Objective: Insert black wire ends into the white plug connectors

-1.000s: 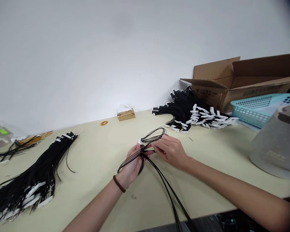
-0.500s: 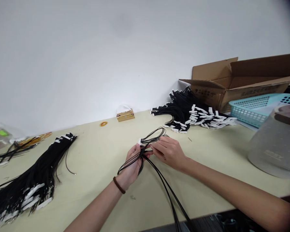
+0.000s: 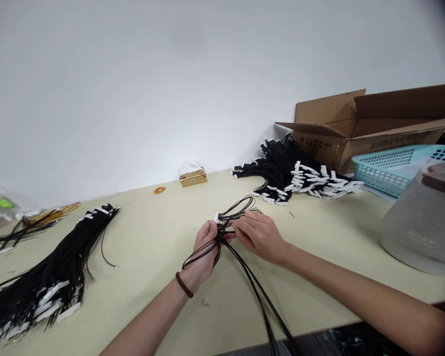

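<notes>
Frame centre: left hand [image 3: 203, 249] was clenched around a small cable bundle [image 3: 233, 247], loops fanning toward the wall and tails running off the lower edge. Right hand [image 3: 260, 235] pinched the same bundle just beside the left thumb, near a white connector [image 3: 216, 217]. Cable pile [image 3: 48, 277] lay lower left on the table [image 3: 152, 237], another pile [image 3: 292, 173] upper right by the box [image 3: 371, 123], basket [image 3: 396, 165] and grey tub [image 3: 424, 222] far right.

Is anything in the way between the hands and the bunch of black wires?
Nothing visible stands between them. The left hand has its grip closed around the bunch of black wires where the strands cross. The right hand pinches the same bunch right beside it, near the looped end.
</notes>
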`<state>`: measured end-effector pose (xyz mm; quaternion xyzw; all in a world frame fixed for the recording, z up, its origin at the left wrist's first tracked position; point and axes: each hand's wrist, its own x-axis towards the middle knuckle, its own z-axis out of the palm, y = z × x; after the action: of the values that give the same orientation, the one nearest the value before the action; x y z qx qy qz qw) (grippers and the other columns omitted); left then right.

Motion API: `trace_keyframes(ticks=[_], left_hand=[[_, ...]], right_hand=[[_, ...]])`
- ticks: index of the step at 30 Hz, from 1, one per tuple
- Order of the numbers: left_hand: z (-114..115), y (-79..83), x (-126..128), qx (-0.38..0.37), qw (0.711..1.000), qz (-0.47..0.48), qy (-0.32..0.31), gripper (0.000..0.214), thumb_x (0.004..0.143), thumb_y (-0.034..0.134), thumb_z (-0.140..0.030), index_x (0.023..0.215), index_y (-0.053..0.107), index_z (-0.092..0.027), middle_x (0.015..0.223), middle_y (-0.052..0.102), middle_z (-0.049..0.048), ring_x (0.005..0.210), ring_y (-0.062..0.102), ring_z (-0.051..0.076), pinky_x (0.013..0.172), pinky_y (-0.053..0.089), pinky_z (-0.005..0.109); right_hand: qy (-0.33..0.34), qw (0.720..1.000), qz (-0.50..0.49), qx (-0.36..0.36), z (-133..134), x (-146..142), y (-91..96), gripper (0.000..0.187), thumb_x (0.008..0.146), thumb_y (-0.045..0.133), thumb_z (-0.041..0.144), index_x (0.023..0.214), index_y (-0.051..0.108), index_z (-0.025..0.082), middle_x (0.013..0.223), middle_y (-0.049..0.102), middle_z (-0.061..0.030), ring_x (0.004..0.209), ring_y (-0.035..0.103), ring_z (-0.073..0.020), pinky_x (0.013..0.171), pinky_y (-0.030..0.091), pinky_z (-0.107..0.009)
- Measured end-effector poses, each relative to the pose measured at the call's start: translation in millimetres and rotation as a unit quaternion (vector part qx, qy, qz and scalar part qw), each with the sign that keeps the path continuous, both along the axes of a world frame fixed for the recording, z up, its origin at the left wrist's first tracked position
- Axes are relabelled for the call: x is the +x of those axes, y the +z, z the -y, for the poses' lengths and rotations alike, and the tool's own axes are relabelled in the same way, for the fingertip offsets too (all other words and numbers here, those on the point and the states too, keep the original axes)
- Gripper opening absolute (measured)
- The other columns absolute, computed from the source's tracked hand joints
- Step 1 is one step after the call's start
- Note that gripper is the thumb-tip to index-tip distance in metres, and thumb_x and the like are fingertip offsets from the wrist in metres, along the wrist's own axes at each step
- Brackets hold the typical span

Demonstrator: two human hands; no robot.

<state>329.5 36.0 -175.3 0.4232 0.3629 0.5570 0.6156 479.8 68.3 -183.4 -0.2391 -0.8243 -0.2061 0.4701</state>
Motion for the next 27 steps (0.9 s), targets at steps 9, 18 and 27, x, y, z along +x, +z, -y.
trace_keyframes(ticks=[9,18,27], left_hand=[[-0.6,-4.7,-1.2,0.002,1.000,0.006,-0.013,0.028,0.078,0.053,-0.043,0.084,0.053,-0.016,0.086,0.065,0.0042,0.069,0.057,0.011,0.065,0.039,0.023],[2.9,3.6,1.2,-0.014,1.000,-0.017,-0.001,0.030,0.075,0.056,-0.045,0.081,0.053,-0.016,0.086,0.064,0.0041,0.070,0.057,0.012,0.067,0.040,0.024],[2.7,-3.5,5.3,0.018,0.999,-0.051,-0.002,0.033,0.074,0.054,-0.048,0.071,0.048,-0.016,0.069,0.052,0.0002,0.063,0.045,0.008,0.060,0.036,0.020]], right_hand=[[-0.010,1.000,0.015,-0.013,0.1,-0.3,-1.7,0.020,0.087,0.041,0.013,0.069,0.048,0.016,0.059,0.049,-0.0010,0.059,0.037,-0.0128,0.057,0.025,-0.025],[-0.005,1.000,0.009,-0.017,-0.2,0.0,-2.5,0.019,0.087,0.040,0.013,0.069,0.047,0.016,0.059,0.048,-0.0008,0.060,0.036,-0.0128,0.056,0.025,-0.025],[0.002,1.000,-0.004,0.006,0.6,-1.3,-4.1,0.015,0.086,0.045,0.013,0.073,0.051,0.016,0.059,0.051,-0.0003,0.059,0.037,-0.0123,0.055,0.027,-0.026]])
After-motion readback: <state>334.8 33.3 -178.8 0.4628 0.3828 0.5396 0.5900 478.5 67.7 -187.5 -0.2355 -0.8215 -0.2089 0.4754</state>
